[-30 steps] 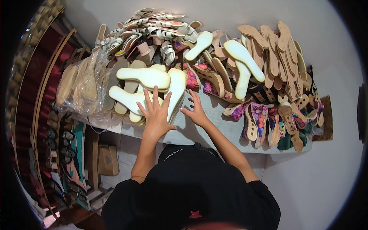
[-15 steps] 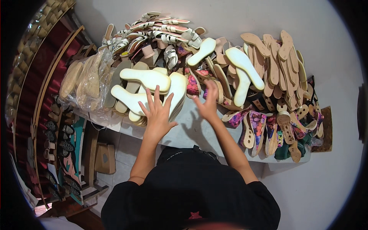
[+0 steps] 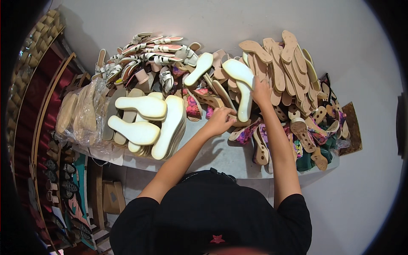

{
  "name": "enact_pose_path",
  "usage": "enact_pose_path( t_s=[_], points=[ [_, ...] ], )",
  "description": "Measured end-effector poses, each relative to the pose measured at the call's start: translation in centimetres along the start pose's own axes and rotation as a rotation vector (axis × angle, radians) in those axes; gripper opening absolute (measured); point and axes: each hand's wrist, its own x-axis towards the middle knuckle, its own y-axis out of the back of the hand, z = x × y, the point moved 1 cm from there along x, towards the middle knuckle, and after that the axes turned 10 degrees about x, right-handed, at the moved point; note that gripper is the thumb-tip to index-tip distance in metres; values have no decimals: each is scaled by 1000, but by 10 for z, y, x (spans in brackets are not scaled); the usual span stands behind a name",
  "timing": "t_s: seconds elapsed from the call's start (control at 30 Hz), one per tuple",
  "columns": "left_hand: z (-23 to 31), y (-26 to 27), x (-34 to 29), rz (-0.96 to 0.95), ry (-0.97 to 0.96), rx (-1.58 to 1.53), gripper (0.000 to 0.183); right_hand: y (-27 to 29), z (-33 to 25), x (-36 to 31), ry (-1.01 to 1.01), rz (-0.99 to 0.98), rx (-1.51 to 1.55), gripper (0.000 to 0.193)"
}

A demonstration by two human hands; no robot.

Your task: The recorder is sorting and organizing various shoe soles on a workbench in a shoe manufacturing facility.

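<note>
My right hand (image 3: 262,91) is over the narrow end of a white shoe insole (image 3: 238,71), its thumb side against the edge and its fingers partly hidden. A second white insole (image 3: 245,104) lies crosswise under that one. My left hand (image 3: 220,122) holds nothing; its fingers are loosely bent and apart, close to the lower insole and the flowered wedge soles (image 3: 193,105). To the left lies a stack of white insoles (image 3: 168,127), with two more insoles (image 3: 140,107) crossing beside it. Another white insole (image 3: 199,69) leans on the heap behind.
White strapped sandals (image 3: 148,53) are piled at the back left, beside plastic-bagged soles (image 3: 83,110). Tan insoles (image 3: 289,63) overlap at the right, above flowered wedges (image 3: 265,146). A shoe rack (image 3: 63,182) and a cardboard box (image 3: 113,197) stand left of the table (image 3: 204,157).
Both hands have moved right: my left hand off the white stack, my right hand onto the crossed insoles. The view has shifted, and the insoles lie much as before.
</note>
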Motion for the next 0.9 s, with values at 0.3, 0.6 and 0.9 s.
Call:
enact_pose_path(
  t_s=[0.3,0.6,0.9],
  points=[
    [-36,-48,68,69,212,14,44,46,-52,-46,-224,-88,368,69],
    [-54,-69,87,-125,471,-738,17,-4,-55,-73,-267,-8,411,67],
    [-46,-61,74,163,269,-1347,24,-24,-62,-77,-139,140,734,58]
  ],
)
